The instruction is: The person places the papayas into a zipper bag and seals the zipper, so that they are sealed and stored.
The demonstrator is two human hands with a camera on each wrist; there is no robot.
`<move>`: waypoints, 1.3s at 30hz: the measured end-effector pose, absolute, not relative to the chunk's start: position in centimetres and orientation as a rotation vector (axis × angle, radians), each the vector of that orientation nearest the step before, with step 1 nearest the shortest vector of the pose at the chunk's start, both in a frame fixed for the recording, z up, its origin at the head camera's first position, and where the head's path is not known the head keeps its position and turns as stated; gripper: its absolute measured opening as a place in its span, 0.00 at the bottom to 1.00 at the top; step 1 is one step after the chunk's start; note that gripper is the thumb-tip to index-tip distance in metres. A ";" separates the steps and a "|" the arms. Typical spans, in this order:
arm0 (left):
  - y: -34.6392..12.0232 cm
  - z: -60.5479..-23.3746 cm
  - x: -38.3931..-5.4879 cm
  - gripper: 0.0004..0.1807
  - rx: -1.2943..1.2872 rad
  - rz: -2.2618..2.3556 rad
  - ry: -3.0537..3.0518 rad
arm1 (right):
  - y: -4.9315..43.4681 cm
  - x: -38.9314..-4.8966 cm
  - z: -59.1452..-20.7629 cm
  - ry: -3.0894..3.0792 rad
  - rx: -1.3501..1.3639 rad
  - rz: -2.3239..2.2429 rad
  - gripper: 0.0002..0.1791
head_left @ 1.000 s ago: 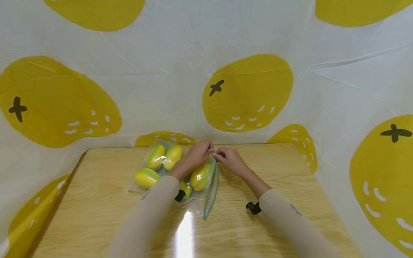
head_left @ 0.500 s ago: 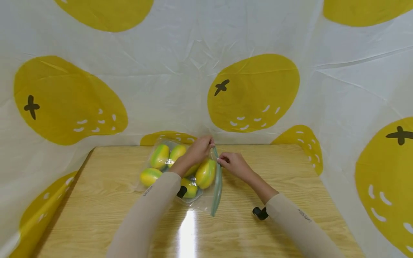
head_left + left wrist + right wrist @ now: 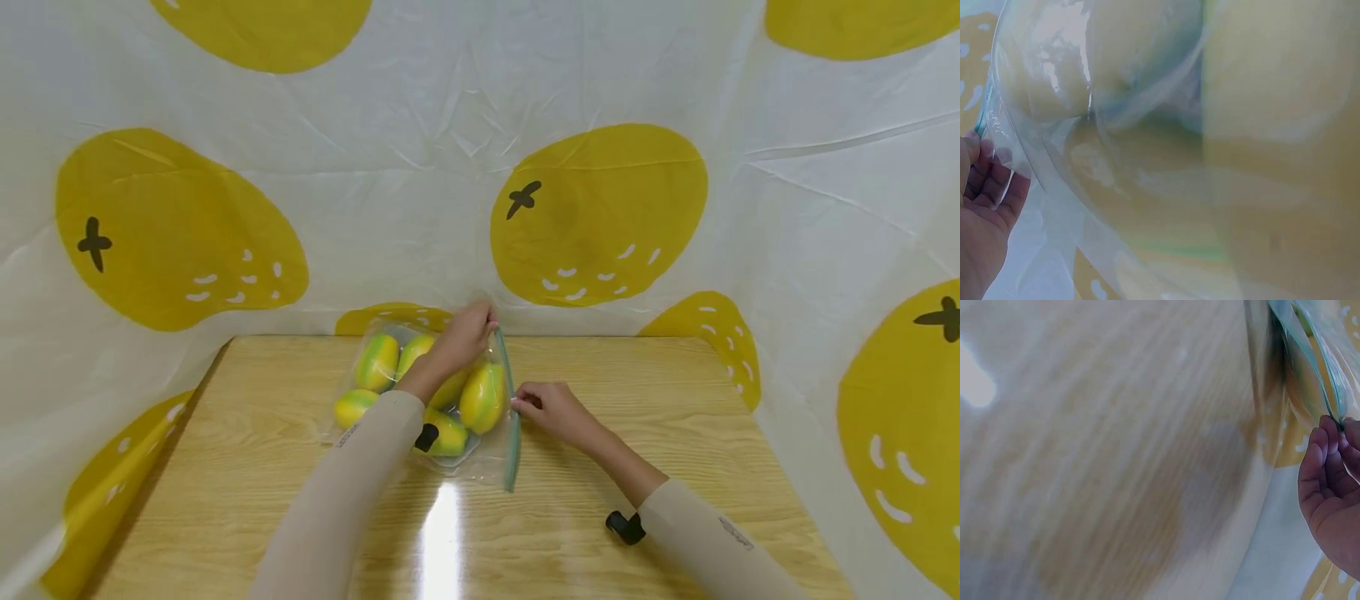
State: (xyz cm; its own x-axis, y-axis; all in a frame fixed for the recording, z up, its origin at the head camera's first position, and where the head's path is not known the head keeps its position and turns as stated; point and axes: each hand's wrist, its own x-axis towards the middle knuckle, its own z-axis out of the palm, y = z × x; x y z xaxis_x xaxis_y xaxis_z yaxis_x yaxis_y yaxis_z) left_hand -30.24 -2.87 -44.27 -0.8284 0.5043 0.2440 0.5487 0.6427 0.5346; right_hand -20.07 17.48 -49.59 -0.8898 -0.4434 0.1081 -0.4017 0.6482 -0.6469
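Note:
A clear zip bag [image 3: 491, 467] lies on the table with several yellow-green mangoes [image 3: 482, 400] inside, sitting in a clear tray [image 3: 471, 448]. Its teal zip strip [image 3: 513, 454] runs down the right side. My left hand [image 3: 467, 333] pinches the strip's far end. Lower down, my right hand [image 3: 557, 410] pinches the same strip between thumb and fingers. In the left wrist view, bag plastic covers most of the picture. In the right wrist view, two teal edges stand apart and meet at my right fingertips [image 3: 1329, 428]. My left forearm hides part of the mangoes.
The wooden table [image 3: 285, 500] ends at the back against a white cloth [image 3: 405, 233] printed with yellow fruit. The cloth also hangs at both sides. A black wrist camera [image 3: 626, 527] sits under my right forearm.
My right hand has slid toward me along the zip strip, away from my left hand. The strip's two edges, apart near me before, now look together in the head view.

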 end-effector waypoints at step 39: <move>-2.9 -42.9 -30.5 0.07 -0.862 -0.831 -2.797 | 19.5 -14.6 -52.3 2.410 -0.843 -0.988 0.13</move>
